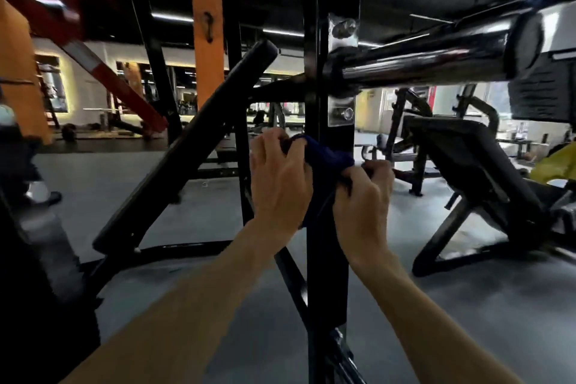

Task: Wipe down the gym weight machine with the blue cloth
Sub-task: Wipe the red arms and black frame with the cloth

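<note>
Glossy metal bar (420,59) (chromed, perhaps); soft blue cloth (327,162).

A grey gym floor (467,315) carries the black upright post (327,259) of the weight machine. A slanted black bench (473,171) stands on it to the right, and farther back lie what may be dumbbells (69,131).

blue cloth (327,162) partly hidden by both hands, upright post (327,274) cut off below

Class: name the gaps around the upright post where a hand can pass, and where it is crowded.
Open gap left of the upright post, toward the slanted black bar. Another to its right, before the bench. Crowded above both hands, where the shiny sleeve and bolted plate meet the post.
</note>
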